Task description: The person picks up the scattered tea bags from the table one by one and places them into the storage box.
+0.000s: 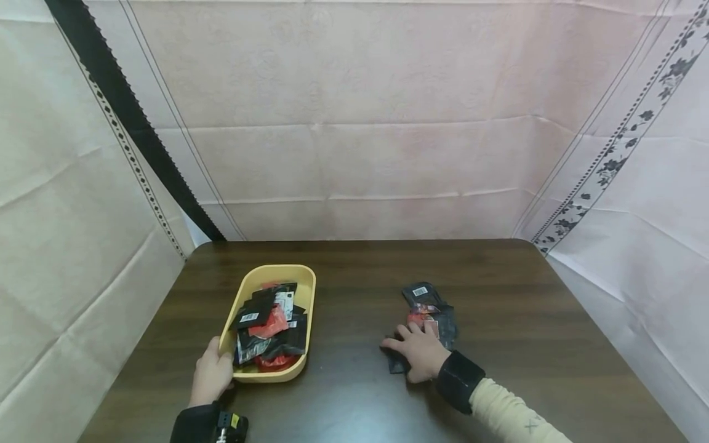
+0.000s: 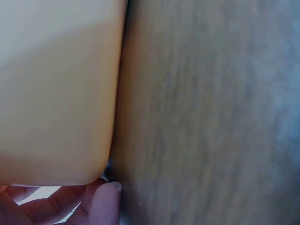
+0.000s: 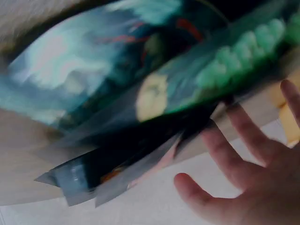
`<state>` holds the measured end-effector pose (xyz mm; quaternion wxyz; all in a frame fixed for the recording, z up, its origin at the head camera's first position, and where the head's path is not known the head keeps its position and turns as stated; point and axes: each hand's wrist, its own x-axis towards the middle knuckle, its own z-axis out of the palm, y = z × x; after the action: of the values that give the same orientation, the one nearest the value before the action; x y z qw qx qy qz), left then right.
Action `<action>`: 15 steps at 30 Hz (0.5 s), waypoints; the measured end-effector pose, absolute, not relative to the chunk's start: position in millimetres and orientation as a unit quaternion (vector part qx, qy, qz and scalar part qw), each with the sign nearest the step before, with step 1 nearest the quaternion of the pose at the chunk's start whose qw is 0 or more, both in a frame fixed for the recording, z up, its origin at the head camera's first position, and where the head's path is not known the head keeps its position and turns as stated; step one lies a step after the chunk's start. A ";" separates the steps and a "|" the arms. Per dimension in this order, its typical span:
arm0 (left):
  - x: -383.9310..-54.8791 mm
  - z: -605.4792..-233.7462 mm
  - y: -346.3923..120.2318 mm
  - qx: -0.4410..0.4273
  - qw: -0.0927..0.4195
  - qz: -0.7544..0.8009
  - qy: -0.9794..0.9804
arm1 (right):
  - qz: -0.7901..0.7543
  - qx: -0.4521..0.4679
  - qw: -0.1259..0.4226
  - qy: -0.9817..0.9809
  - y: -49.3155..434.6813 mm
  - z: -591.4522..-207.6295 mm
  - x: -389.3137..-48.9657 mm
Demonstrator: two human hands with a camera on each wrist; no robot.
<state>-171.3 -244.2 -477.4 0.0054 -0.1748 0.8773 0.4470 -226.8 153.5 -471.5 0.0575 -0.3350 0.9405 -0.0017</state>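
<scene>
Our left hand has its grip on the side of a yellow tray heaped with black and red packets. Our right hand, its grip spread wide, lies over more packets on the desk, right of the tray.

The packets' print is too blurred to read.

Near left now, wide blk cuff w/ small boxy blk device, yel. patch on it! Near right, wide blk wristband, then wrinkled pale-cream fabric sleeve w/ grey X-shaped mark.
</scene>
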 end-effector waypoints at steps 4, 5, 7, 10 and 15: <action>-170.9 -476.4 -244.2 -0.178 0.005 0.447 0.877 | 0.015 -0.367 0.005 0.930 147.5 -478.6 -231.2; -170.9 -476.2 -244.0 -0.178 0.005 0.447 0.877 | 0.011 -0.376 -0.005 0.927 145.9 -479.9 -232.4; -170.9 -475.8 -243.5 -0.176 0.004 0.448 0.877 | -0.002 -0.391 -0.022 0.920 143.0 -481.6 -234.7; -171.1 -475.9 -243.0 -0.175 0.004 0.448 0.877 | -0.034 -0.393 -0.023 0.919 138.8 -479.4 -237.0; -170.8 -476.8 -243.5 -0.175 0.004 0.448 0.877 | -0.052 -0.383 -0.029 0.922 131.1 -471.2 -236.1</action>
<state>-170.8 -243.5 -476.8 0.0037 -0.1748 0.8769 0.4477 -236.1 131.1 -471.2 -0.0291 -0.3831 0.9218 -0.0518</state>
